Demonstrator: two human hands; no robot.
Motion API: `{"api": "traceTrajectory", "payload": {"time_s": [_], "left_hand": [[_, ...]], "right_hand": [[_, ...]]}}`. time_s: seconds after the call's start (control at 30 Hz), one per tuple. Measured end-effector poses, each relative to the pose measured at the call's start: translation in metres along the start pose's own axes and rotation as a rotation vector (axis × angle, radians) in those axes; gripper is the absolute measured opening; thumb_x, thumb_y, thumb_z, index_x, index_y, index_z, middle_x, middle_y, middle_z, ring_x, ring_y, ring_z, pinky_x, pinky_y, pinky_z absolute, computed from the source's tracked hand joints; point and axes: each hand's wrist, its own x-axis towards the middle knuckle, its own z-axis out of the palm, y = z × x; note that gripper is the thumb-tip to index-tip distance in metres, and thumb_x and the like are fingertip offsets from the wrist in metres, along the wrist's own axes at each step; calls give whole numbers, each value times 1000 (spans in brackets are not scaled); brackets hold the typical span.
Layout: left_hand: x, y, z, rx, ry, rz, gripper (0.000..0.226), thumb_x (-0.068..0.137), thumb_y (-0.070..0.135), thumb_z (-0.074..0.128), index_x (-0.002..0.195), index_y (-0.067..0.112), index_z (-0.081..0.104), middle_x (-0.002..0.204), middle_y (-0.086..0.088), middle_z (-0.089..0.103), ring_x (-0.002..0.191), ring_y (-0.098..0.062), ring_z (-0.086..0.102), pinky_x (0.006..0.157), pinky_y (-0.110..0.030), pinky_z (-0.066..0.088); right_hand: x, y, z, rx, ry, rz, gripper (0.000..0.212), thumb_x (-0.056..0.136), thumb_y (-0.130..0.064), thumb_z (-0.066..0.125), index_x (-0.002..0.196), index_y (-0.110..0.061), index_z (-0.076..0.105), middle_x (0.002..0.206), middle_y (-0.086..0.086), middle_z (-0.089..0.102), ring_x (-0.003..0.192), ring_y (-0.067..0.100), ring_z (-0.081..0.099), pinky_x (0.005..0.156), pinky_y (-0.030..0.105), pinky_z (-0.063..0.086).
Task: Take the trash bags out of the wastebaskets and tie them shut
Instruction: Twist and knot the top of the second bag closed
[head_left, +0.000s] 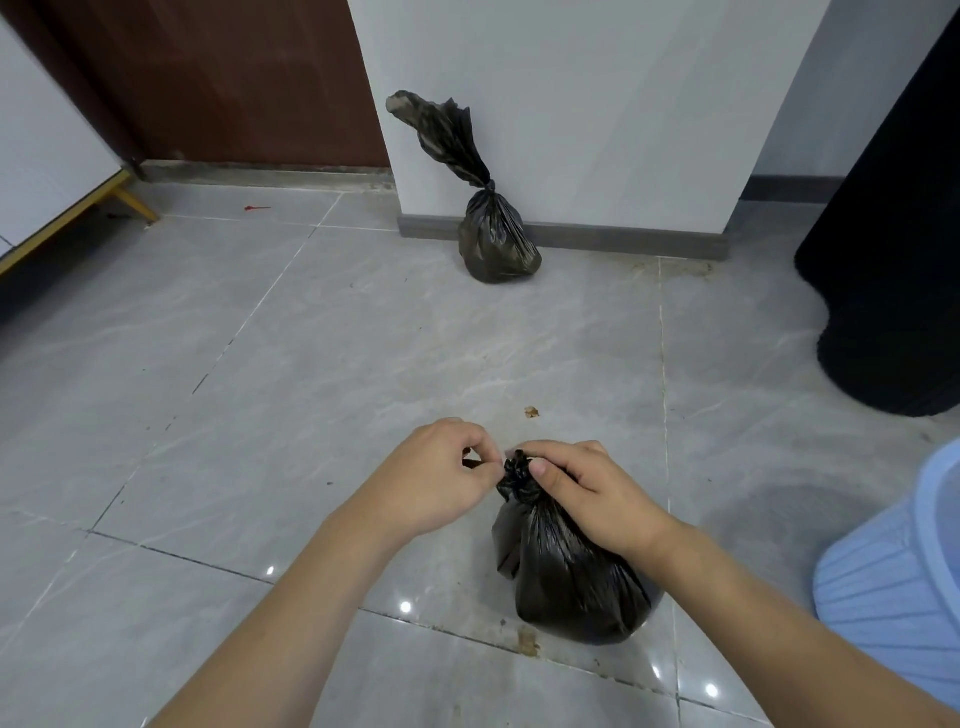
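1. Black crinkled plastic trash bag (571, 577), small and full, sitting on the grey glossy tiled floor (260, 389) at lower centre of the frame, gathered neck pointing up.
2. Right hand (587, 493) curled over the bunched knot at the bag's neck, thumb and fingers pinching the plastic.
3. Left hand (441, 478) just left of the knot, fingertips pinched together at the edge of the bunched plastic; too small to tell how much is caught between them.
4. Both forearms reaching in from the bottom edge, hands nearly touching at the knot.
5. Second black plastic trash bag (493, 239), knotted with a long twisted tail sticking up, at upper centre, leaning against the white wall corner (571, 104) and its grey baseboard.
6. Light blue ribbed plastic wastebasket (898, 587) at the right edge, near the held bag but apart from it.
7. Dark rounded object (893, 260) at upper right.
8. Brown wooden door (234, 78) at upper left; small red scrap (257, 208) on the floor before it.
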Motion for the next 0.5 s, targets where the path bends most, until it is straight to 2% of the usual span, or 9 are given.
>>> {"api": "traceTrajectory", "payload": {"time_s": [0.03, 0.1, 0.2, 0.27, 0.33, 0.4, 0.47, 0.5], "left_hand": [[1, -1, 2, 11, 13, 18, 11, 92, 27, 59, 85, 27, 68, 99, 13, 59, 92, -8, 57, 76, -21, 45], [4, -4, 4, 53, 6, 65, 15, 96, 22, 52, 86, 24, 63, 96, 12, 53, 88, -8, 52, 71, -17, 38], [7, -9, 3, 153, 40, 127, 16, 100, 18, 45, 90, 25, 55, 92, 12, 46, 100, -13, 45, 88, -25, 38], [8, -10, -1, 181, 107, 153, 18, 100, 15, 43, 89, 24, 53, 90, 11, 44, 101, -16, 45, 93, -31, 38], [10, -10, -4, 183, 144, 188, 19, 100, 13, 42, 88, 24, 53, 89, 10, 44, 99, -17, 45, 92, -32, 38], [12, -9, -4, 183, 120, 213, 19, 100, 13, 42, 88, 23, 53, 88, 11, 42, 98, -16, 45, 89, -31, 39], [12, -9, 0, 181, 104, 212, 18, 101, 14, 40, 89, 24, 51, 88, 12, 40, 99, -15, 43, 87, -29, 37], [12, -9, 3, 184, 111, 211, 17, 101, 14, 40, 90, 24, 49, 89, 11, 39, 98, -15, 42, 85, -27, 36]], "right_hand": [[1, 0, 0, -1, 3, -11, 31, 93, -57, 37, 110, -48, 62, 92, -23, 70, 95, 14, 60, 101, 37, 38], [2, 0, 0, 24, 5, -6, 28, 92, -48, 44, 101, -37, 68, 77, -21, 68, 81, 6, 59, 95, 35, 40], [2, -1, -2, 24, -45, -14, 21, 91, -33, 49, 76, -31, 64, 55, -15, 52, 60, 6, 46, 79, 25, 35], [1, 0, -1, -59, -94, -7, 21, 88, -32, 48, 68, -27, 55, 55, -9, 46, 64, 9, 44, 80, 25, 32], [2, 5, -2, 7, -97, 32, 26, 85, -37, 48, 64, -22, 50, 57, -8, 44, 66, 11, 42, 74, 27, 33], [3, 5, -3, 165, -72, 70, 29, 83, -46, 48, 71, -21, 58, 61, 2, 50, 69, 13, 46, 70, 30, 38], [3, 2, -4, 228, -61, 53, 32, 87, -55, 47, 93, -30, 67, 70, 9, 57, 74, 11, 50, 74, 24, 40], [3, 1, -4, 230, -50, 27, 30, 90, -55, 48, 97, -33, 68, 68, 10, 55, 70, 9, 48, 70, 21, 39]]}}
